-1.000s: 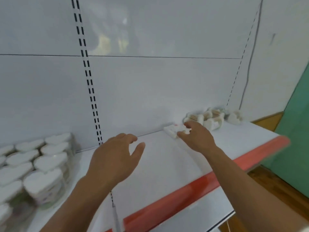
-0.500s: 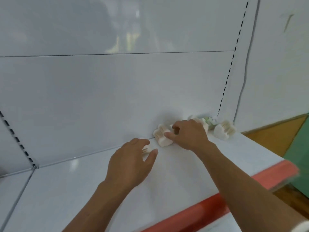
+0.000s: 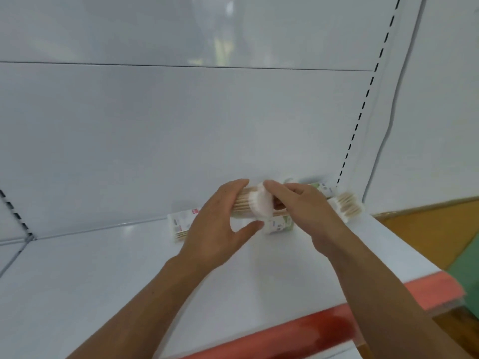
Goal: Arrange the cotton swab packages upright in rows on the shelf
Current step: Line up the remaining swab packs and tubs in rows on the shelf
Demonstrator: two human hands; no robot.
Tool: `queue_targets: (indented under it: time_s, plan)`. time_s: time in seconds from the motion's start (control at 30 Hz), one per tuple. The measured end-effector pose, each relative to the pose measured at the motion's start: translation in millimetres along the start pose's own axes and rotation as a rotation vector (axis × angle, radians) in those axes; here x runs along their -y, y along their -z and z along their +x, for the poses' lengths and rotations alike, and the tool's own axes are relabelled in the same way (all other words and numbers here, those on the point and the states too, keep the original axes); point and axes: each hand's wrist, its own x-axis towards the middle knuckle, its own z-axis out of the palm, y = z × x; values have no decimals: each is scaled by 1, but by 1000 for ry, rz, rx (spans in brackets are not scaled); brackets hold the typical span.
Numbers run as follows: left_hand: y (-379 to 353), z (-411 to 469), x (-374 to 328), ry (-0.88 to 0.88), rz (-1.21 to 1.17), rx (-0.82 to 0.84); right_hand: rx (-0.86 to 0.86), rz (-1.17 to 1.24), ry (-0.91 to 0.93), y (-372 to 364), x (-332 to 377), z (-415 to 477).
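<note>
Left hand [image 3: 215, 229], right hand [image 3: 308, 211]: fingers [image 3: 234, 186] around one swab package [image 3: 259, 206].

Held pack [image 3: 255, 206]: left end hidden in left hand [image 3: 217, 226]. Right hand [image 3: 303, 211] covers whatever it grips, same pack or second, unclear. Flat pack [image 3: 181, 224], 9 o'clock: right end behind left hand, print unreadable. Red strip [image 3: 285, 335] blurred. Forearms [image 3: 145, 307] cut off, 6 o'clock.

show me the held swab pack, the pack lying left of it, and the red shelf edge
held swab pack [image 3: 259, 205], head view, white cotton end
lying pack [image 3: 181, 224], head view, label face
red shelf edge [image 3: 298, 334], head view, middle of strip
</note>
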Motion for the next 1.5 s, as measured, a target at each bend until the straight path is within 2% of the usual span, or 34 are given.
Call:
queue_targets:
  time_s: [0.1, 0.13, 0.2, 0.3, 0.4, 0.53, 0.6, 0.7, 0.8, 0.87, 0.97, 1.1, 1.3, 1.43, 1.5]
  plan:
    - [2, 4, 1, 28, -49, -30, -10, 79, 67, 6, -8, 0]
    - [3, 4, 2, 50, -76, -23, -56, 6, 128, 8, -13, 1]
    - [4, 2, 5, 120, -160, -8, -91, -340, 240, 10, -27, 4]
    - [4, -5, 10, 223, -291, 18, 26, -737, 311, 6, -45, 11]
    - [2, -13, 18, 256, -345, 50, 9, -877, 308, 3, -54, 16]
    - [1, -13, 22, 236, -342, 74, -78, -968, 404, 1, -63, 21]
    - [-2, -10, 21, 220, -331, 85, -110, -757, 369, 5, -60, 24]
    - [-9, -9, 24, 238, -360, 115, -182, -190, 253, 15, -39, 24]
    - [-13, -9, 26, 249, -374, 123, -49, 297, 244, 13, -19, 21]
    - [-12, -10, 25, 254, -378, 124, 47, 474, 279, 4, -12, 21]
    - [-12, -10, 22, 258, -454, 128, 167, 530, 300, -6, -11, 28]
    - [-10, -5, 20, 314, -595, 92, 287, 459, 354, -12, -21, 32]
    - [-17, -1, 24, 304, -658, 6, 319, 489, 355, -15, -27, 32]
    - [-19, 2, 20, 301, -613, -7, 344, 477, 356, -16, -28, 32]
    - [-19, 2, 20, 316, -599, 0, 295, 506, 354, -10, -28, 34]
